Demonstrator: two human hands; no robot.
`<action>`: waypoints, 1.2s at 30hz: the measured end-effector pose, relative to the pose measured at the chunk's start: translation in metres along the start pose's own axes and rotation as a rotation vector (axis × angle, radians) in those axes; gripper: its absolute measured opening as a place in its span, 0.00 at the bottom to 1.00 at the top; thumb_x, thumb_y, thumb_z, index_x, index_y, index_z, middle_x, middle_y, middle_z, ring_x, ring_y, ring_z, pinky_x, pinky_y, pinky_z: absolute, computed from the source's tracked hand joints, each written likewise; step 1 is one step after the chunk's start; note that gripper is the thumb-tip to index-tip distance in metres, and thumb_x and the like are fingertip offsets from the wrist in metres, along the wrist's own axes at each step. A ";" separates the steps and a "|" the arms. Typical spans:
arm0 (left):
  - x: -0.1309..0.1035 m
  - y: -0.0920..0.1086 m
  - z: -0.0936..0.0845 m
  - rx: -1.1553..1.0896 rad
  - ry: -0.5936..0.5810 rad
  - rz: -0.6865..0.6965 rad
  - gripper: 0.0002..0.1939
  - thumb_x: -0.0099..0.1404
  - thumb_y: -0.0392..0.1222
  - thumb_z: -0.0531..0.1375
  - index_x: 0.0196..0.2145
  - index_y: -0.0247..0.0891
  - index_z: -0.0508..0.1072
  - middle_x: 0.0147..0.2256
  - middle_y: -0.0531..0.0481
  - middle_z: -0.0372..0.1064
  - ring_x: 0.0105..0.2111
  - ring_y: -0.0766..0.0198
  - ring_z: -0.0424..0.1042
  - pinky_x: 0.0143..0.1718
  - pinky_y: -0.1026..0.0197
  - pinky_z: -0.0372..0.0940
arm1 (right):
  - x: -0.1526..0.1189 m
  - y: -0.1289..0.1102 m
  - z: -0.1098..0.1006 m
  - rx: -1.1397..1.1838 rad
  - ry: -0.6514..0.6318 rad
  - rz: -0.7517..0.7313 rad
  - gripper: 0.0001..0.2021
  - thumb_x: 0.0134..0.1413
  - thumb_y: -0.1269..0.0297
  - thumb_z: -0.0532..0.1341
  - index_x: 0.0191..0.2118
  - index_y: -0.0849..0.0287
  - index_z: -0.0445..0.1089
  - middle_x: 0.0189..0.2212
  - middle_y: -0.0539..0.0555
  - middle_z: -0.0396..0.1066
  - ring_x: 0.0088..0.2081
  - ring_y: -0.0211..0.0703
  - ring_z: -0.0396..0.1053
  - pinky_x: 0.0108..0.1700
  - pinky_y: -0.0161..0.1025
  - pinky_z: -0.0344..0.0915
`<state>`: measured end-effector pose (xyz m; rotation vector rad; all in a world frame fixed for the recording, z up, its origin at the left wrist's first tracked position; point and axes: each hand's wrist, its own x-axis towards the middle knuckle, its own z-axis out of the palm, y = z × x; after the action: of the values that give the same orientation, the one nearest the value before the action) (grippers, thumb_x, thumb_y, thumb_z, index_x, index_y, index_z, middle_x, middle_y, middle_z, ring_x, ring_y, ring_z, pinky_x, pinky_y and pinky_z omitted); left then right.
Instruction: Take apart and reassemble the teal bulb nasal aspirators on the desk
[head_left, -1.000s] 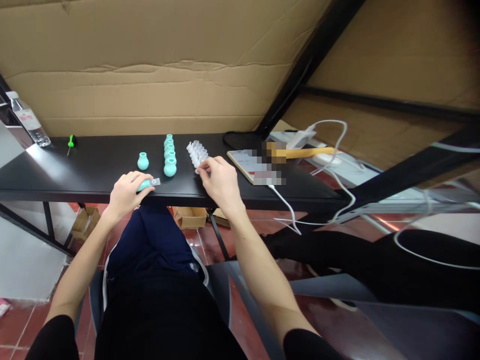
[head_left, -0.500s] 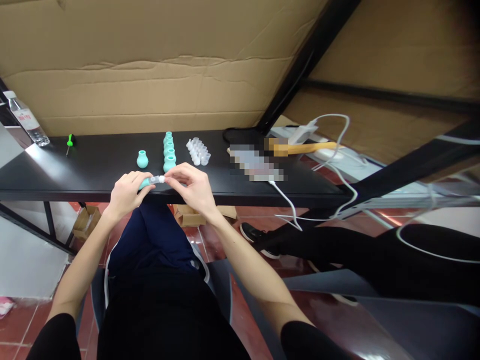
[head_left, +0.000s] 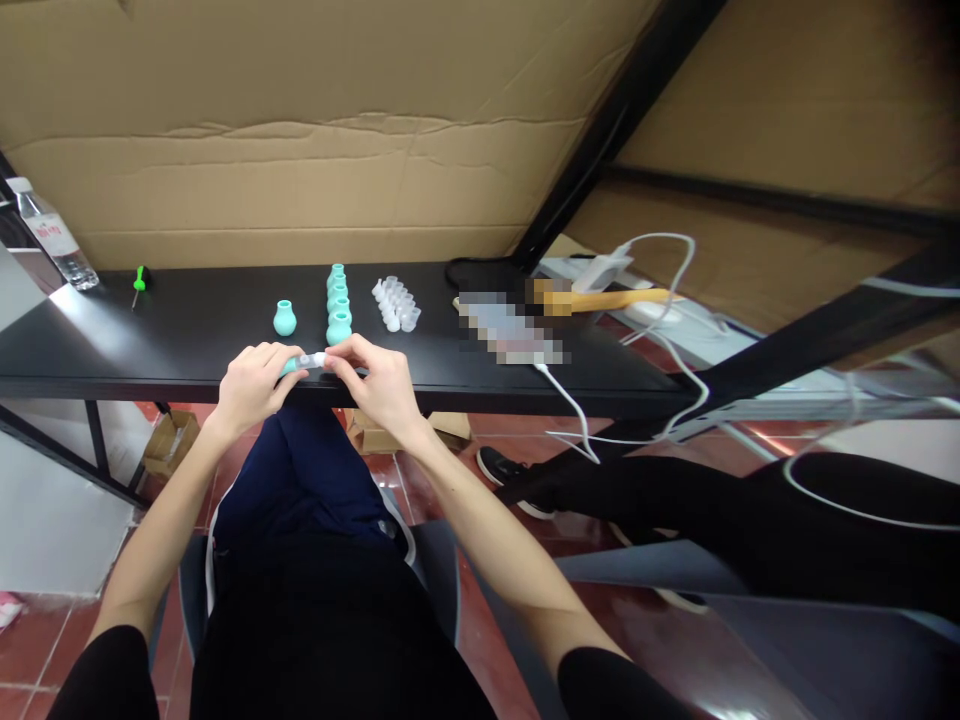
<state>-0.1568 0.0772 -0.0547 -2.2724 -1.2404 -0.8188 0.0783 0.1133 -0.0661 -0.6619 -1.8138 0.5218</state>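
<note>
My left hand (head_left: 257, 383) is wrapped round the teal squeeze bulb of a small nasal aspirator (head_left: 307, 361), just over the table's front edge. Its clear nozzle points right, towards a small white tip (head_left: 319, 359). My right hand (head_left: 379, 378) pinches that tip between thumb and fingertips, which partly cover it. Behind my hands stands a single teal bulb (head_left: 284, 319) with its mouth up. To its right, several more teal bulbs (head_left: 339, 327) form a row running away from me. Beside them are several clear and white nozzle pieces (head_left: 397, 304) in a close group.
A water bottle (head_left: 56, 237) and a green-handled screwdriver (head_left: 140, 284) are at the left of the black table (head_left: 187, 340). At the right lie a blurred phone-like device (head_left: 510, 325) with a white cable (head_left: 566, 395) and a yellow-handled item (head_left: 622, 298). Another person's legs (head_left: 675, 490) are at right.
My right hand has shifted slightly left, closer to my left hand, still pinching the white tip. My left hand keeps its hold on the bulb.
</note>
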 end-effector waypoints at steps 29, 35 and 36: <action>-0.003 -0.004 -0.006 -0.290 0.109 0.042 0.12 0.80 0.49 0.60 0.47 0.39 0.79 0.39 0.46 0.83 0.36 0.57 0.79 0.43 0.56 0.71 | -0.011 -0.004 0.016 -0.067 0.187 -0.250 0.16 0.74 0.49 0.68 0.38 0.53 0.82 0.34 0.53 0.87 0.34 0.46 0.85 0.40 0.39 0.80; -0.001 0.003 -0.009 -0.348 0.131 0.013 0.11 0.79 0.46 0.61 0.47 0.38 0.80 0.41 0.44 0.84 0.39 0.56 0.82 0.45 0.56 0.74 | -0.012 -0.010 0.018 0.098 0.168 -0.042 0.18 0.69 0.43 0.71 0.38 0.53 0.81 0.34 0.53 0.87 0.36 0.48 0.85 0.43 0.42 0.82; -0.001 0.005 -0.010 -0.351 0.123 -0.004 0.11 0.78 0.47 0.61 0.47 0.38 0.80 0.41 0.44 0.84 0.39 0.56 0.82 0.46 0.56 0.74 | -0.011 -0.011 0.017 0.135 0.157 -0.015 0.18 0.68 0.43 0.71 0.38 0.53 0.81 0.35 0.53 0.87 0.36 0.49 0.86 0.44 0.43 0.82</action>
<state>-0.1561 0.0686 -0.0487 -2.4407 -1.1169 -1.2412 0.0628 0.0969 -0.0726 -0.5805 -1.6200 0.5611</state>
